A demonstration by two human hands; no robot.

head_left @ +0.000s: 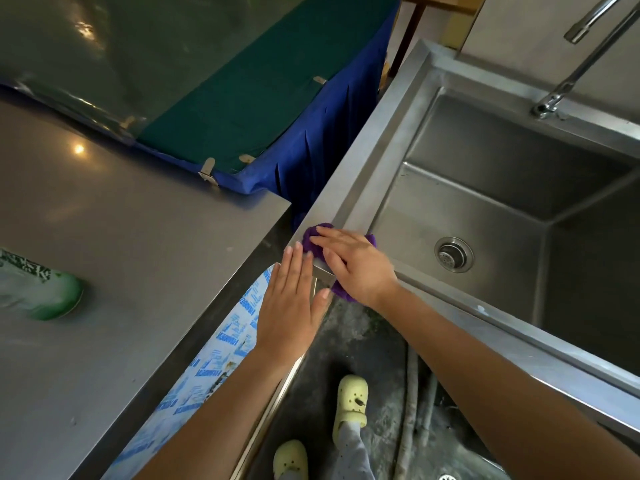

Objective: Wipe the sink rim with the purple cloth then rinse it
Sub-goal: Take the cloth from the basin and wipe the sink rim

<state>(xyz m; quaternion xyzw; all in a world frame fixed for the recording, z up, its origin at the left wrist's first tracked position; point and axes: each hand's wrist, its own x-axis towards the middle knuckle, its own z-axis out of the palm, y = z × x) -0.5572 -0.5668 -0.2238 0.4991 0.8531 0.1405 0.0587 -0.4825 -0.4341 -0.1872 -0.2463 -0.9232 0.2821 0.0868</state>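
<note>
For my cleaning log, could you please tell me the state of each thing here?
right hand: fingers straight, pressing the purple cloth.
purple cloth: flattened on the corner of the sink rim.
left hand: flat, fingers straight, beside the cloth.
faucet: no water visible.
sink: basin empty, strainer in drain.

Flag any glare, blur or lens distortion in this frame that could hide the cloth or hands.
Head view: wide-angle bending bows the sink rim and steel counter edge; glare spots sit on that counter and the covered green table; the green bottle at left is blurred; the purple cloth, left hand and right hand are sharp, evenly lit.
</note>
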